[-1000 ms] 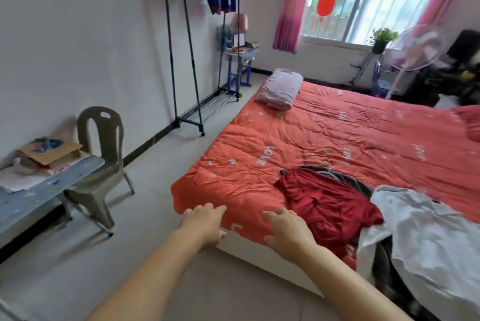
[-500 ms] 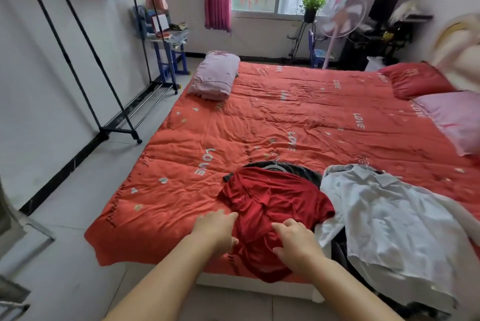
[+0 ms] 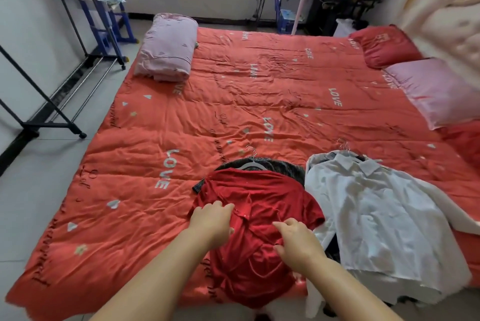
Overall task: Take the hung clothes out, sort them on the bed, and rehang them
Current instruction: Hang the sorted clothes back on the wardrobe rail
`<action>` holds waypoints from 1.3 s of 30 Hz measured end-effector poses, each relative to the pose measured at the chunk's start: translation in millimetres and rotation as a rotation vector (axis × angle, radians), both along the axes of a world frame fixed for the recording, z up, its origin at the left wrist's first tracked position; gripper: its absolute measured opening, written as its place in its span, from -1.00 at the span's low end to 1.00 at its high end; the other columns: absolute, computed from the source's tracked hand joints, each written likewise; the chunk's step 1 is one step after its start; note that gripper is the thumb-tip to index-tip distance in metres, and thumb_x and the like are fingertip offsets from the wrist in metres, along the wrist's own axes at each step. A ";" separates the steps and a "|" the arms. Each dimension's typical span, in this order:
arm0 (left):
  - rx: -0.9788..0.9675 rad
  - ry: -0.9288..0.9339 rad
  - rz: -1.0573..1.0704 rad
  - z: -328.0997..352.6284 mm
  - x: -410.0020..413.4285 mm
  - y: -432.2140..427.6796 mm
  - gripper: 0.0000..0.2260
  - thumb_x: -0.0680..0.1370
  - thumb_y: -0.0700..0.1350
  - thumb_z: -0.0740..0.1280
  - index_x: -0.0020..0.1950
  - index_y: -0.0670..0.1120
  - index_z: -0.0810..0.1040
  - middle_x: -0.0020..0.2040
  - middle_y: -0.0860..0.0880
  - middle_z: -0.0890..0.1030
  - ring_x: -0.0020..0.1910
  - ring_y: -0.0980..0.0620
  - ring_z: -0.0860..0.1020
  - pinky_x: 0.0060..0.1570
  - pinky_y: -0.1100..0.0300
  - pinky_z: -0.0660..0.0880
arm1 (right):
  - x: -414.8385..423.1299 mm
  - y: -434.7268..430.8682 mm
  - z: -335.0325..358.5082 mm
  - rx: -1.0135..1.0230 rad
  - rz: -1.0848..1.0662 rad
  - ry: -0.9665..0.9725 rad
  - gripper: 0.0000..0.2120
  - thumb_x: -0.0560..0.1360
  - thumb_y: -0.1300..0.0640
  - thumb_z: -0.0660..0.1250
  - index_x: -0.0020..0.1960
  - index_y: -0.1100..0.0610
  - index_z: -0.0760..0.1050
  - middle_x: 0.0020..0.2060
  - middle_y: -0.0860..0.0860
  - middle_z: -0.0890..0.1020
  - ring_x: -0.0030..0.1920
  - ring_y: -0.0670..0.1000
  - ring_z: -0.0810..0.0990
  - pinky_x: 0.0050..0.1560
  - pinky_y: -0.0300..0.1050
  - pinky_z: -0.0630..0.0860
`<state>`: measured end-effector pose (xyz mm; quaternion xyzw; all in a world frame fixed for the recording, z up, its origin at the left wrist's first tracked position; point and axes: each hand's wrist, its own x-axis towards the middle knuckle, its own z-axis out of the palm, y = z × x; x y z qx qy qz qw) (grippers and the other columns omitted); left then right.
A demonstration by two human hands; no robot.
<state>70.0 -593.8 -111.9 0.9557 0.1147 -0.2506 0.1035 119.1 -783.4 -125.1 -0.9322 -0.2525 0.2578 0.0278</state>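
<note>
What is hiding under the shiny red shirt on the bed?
A dark grey fuzzy garment on a white plastic hanger peeks out beyond the top edge of the shiny red shirt. How far it reaches underneath, and whether anything else lies there, is covered.

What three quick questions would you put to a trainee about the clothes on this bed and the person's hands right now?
1. True or false: on the bed, the white shirt lies to the person's right of the red garment.
2. Which item do the left hand and right hand both grip? A) white shirt B) red garment C) pink pillow
3. Fill in: a dark garment on a hanger lies partly ___ the red garment.
Key: 1 true; 2 B; 3 under.
</note>
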 end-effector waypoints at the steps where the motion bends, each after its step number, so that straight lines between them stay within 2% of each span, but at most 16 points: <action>1: -0.004 0.006 -0.002 -5.0 8.8 2.6 -0.48 0.57 0.07 0.22 0.49 0.01 0.16 0.39 -0.09 0.32 0.34 -0.13 0.35 0.27 0.00 0.30 | 10.6 2.5 -3.3 -0.003 -0.004 0.003 -0.46 0.54 -0.03 0.25 0.47 0.01 0.20 0.32 0.03 0.38 0.30 0.08 0.37 0.29 -0.03 0.35; 12: -0.023 0.075 0.151 -67.7 110.6 18.0 -0.48 0.57 0.06 0.21 0.49 0.01 0.16 0.37 -0.07 0.35 0.33 -0.10 0.37 0.25 0.03 0.31 | 150.3 31.9 -70.5 -0.028 0.084 0.151 -0.48 0.53 0.00 0.26 0.45 0.02 0.24 0.31 0.07 0.38 0.30 0.13 0.37 0.24 -0.04 0.36; 22: -0.081 0.128 0.270 -155.2 204.2 25.9 -0.51 0.57 0.02 0.22 0.47 -0.01 0.18 0.35 -0.06 0.37 0.32 -0.09 0.36 0.26 0.03 0.34 | 290.4 79.8 -185.0 -0.058 0.130 0.287 -0.50 0.52 0.04 0.27 0.44 0.07 0.28 0.32 0.13 0.38 0.32 0.17 0.37 0.29 0.01 0.36; 27: -0.107 0.142 0.310 -197.6 233.7 29.4 -0.50 0.57 0.01 0.21 0.48 -0.01 0.17 0.36 -0.05 0.35 0.33 -0.08 0.35 0.26 0.04 0.34 | 332.2 106.8 -238.4 0.003 0.111 0.246 -0.46 0.52 0.09 0.26 0.46 0.07 0.21 0.32 0.15 0.36 0.29 0.21 0.38 0.26 0.08 0.39; 32: -0.132 0.148 0.331 -225.6 253.9 34.4 -0.50 0.57 0.00 0.22 0.48 -0.01 0.18 0.36 -0.05 0.35 0.33 -0.08 0.35 0.25 0.03 0.33 | 350.1 120.6 -281.5 0.063 0.052 0.237 -0.44 0.54 0.20 0.15 0.51 0.07 0.09 0.38 0.14 0.31 0.29 0.24 0.36 0.22 0.11 0.39; 36: -0.128 0.152 0.328 -235.4 255.6 39.3 -0.50 0.57 0.01 0.22 0.48 0.00 0.18 0.35 -0.03 0.35 0.33 -0.08 0.35 0.24 0.05 0.33 | 352.1 125.3 -295.6 0.053 0.020 0.120 -0.52 0.56 0.20 0.16 0.47 0.07 0.18 0.23 0.13 0.42 0.19 0.21 0.42 0.10 0.08 0.41; 39: -0.115 0.136 0.334 -234.8 251.0 43.4 -0.50 0.57 0.01 0.21 0.48 0.00 0.17 0.35 -0.02 0.34 0.33 -0.07 0.34 0.25 0.06 0.32 | 352.4 126.1 -289.3 0.122 0.002 0.089 -0.62 0.57 0.15 0.20 0.38 0.08 0.33 0.13 0.14 0.45 0.10 0.24 0.49 0.01 0.08 0.43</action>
